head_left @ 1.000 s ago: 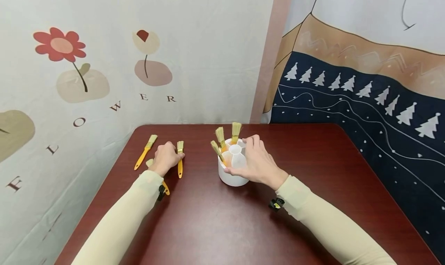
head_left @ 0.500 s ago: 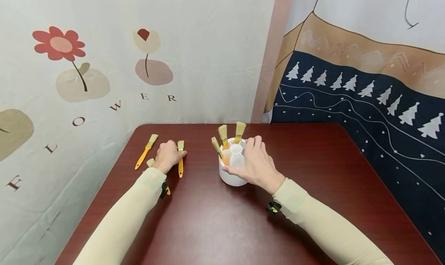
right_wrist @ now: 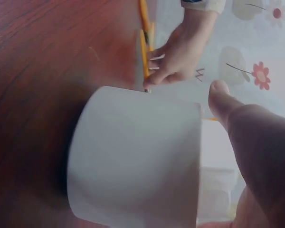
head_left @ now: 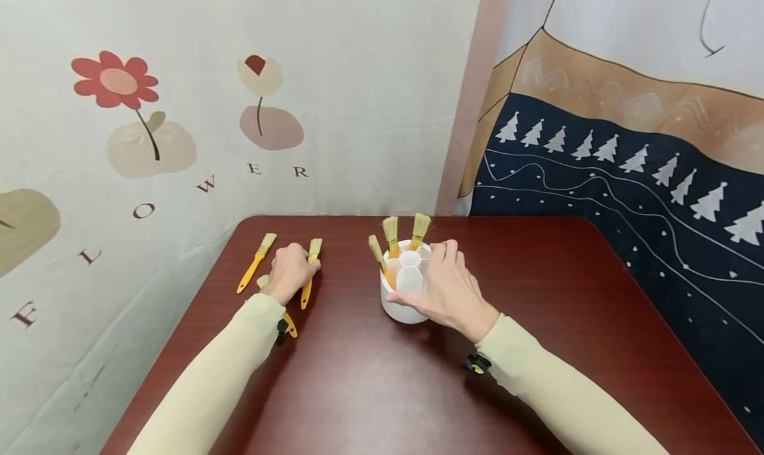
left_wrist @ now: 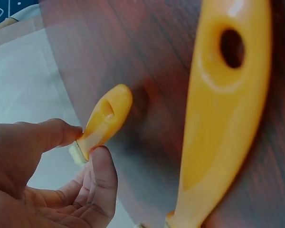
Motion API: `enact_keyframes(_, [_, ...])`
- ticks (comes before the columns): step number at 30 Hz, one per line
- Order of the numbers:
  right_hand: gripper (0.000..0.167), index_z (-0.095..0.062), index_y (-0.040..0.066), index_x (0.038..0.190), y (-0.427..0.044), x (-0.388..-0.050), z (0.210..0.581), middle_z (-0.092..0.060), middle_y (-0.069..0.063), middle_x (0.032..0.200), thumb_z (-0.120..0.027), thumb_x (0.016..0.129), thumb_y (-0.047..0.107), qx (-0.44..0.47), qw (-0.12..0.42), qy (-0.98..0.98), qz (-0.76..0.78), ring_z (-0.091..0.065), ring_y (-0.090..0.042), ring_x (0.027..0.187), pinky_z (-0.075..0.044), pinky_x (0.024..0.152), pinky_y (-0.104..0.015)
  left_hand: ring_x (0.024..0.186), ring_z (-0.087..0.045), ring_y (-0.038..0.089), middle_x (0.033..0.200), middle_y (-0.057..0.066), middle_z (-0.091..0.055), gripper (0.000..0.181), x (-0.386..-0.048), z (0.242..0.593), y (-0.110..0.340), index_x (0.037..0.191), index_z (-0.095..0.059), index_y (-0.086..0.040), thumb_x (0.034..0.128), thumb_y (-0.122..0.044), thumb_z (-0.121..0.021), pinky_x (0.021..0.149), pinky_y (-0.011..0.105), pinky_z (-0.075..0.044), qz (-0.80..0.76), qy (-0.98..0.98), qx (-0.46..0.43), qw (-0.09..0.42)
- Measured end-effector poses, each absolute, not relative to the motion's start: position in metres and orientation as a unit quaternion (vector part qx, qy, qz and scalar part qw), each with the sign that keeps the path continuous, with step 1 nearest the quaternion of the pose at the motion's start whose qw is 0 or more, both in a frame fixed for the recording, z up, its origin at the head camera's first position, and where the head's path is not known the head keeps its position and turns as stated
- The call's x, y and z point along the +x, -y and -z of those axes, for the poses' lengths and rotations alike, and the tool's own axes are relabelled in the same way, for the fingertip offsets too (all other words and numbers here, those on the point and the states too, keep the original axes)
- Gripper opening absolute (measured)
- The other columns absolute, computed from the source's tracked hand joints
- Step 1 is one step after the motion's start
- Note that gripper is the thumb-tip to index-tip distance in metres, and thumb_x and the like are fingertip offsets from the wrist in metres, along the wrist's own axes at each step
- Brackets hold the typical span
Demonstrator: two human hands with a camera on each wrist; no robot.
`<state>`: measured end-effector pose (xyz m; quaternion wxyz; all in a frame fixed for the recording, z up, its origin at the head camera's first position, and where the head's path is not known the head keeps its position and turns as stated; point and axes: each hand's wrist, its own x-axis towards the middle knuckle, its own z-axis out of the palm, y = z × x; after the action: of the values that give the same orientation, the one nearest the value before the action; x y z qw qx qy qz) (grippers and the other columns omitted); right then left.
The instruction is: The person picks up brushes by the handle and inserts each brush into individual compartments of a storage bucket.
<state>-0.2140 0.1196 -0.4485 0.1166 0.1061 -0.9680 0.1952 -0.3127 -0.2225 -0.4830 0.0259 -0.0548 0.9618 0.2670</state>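
Head view: the brush (head_left: 307, 294) left of center has a yellow handle and stubby pale bristles, tilted over the dark red bench (head_left: 370, 389). The left hand (head_left: 289, 269) has it in a pinch. Right hand (head_left: 455, 292) is spread wide, curled round the rim of a white holder (head_left: 402, 310), mid-frame, round with divided compartments. I count six brushes: three standing bristles-up in the holder, the pinched one, plus two lying on the left side of the bench, one partly hidden by the left wrist.

Left wrist view: thumb and finger nip the brush near its neck, left of center, gap basically nil. Big handle with a hole fills the right side.

Right wrist view: holder's smooth wall sits lower center, thumb near its rim at right; can't see the other fingertips.
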Motion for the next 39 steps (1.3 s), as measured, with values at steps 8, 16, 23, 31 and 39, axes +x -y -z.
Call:
enact_keyframes(8, [0.138, -0.033, 0.003, 0.178, -0.154, -0.236, 0.438, -0.042, -0.021, 0.176, -0.098, 0.080, 0.074, 0.169, 0.004, 0.944, -0.285, -0.050, -0.046, 0.156, -0.056, 0.123, -0.066, 0.089, -0.075, 0.032, 0.102, 0.018, -0.080, 0.037, -0.295, 0.474, 0.220, 0.127, -0.076, 0.004, 0.1071, -0.026, -0.074, 0.081, 0.045, -0.062, -0.314, -0.945, -0.012, -0.095])
enact_keyframes(16, [0.125, -0.038, 0.006, 0.174, -0.177, -0.256, 0.442, -0.049, -0.016, 0.171, -0.105, 0.080, 0.053, 0.264, -0.054, 0.904, -0.331, -0.049, -0.038, 0.155, -0.051, 0.127, -0.065, 0.096, -0.078, 0.027, 0.109, 0.012, -0.079, 0.031, -0.266, 0.453, 0.195, 0.128, -0.072, -0.006, 0.1053, -0.026, -0.079, 0.083, 0.030, -0.058, -0.416, -0.888, 0.028, -0.191])
enact_keyframes(23, [0.133, -0.032, 0.008, 0.179, -0.178, -0.260, 0.445, -0.050, -0.018, 0.172, -0.105, 0.077, 0.053, 0.267, -0.086, 0.899, -0.337, -0.051, -0.038, 0.154, -0.051, 0.126, -0.066, 0.085, -0.076, 0.015, 0.101, 0.011, -0.080, 0.029, -0.237, 0.432, 0.162, 0.126, -0.068, -0.004, 0.1024, -0.014, -0.081, 0.076, 0.013, -0.061, -0.511, -0.819, 0.107, -0.238])
enact_keyframes(31, [0.123, -0.040, 0.006, 0.169, -0.177, -0.261, 0.449, -0.062, -0.013, 0.157, -0.110, 0.076, 0.045, 0.280, -0.068, 0.886, -0.362, -0.063, -0.030, 0.141, -0.057, 0.121, -0.056, 0.083, -0.074, 0.009, 0.099, 0.012, -0.078, 0.032, -0.215, 0.424, 0.138, 0.124, -0.064, -0.002, 0.1003, -0.015, -0.082, 0.072, 0.015, -0.064, -0.548, -0.782, 0.152, -0.257])
enact_keyframes(39, [0.124, -0.040, 0.002, 0.165, -0.173, -0.257, 0.448, -0.062, -0.018, 0.158, -0.111, 0.073, 0.046, 0.257, -0.057, 0.895, -0.360, -0.066, -0.032, 0.140, -0.058, 0.122, -0.057, 0.088, -0.082, 0.020, 0.101, 0.014, -0.082, 0.032, -0.206, 0.427, 0.120, 0.121, -0.063, -0.001, 0.0986, -0.009, -0.085, 0.077, 0.023, -0.070, -0.576, -0.754, 0.197, -0.248])
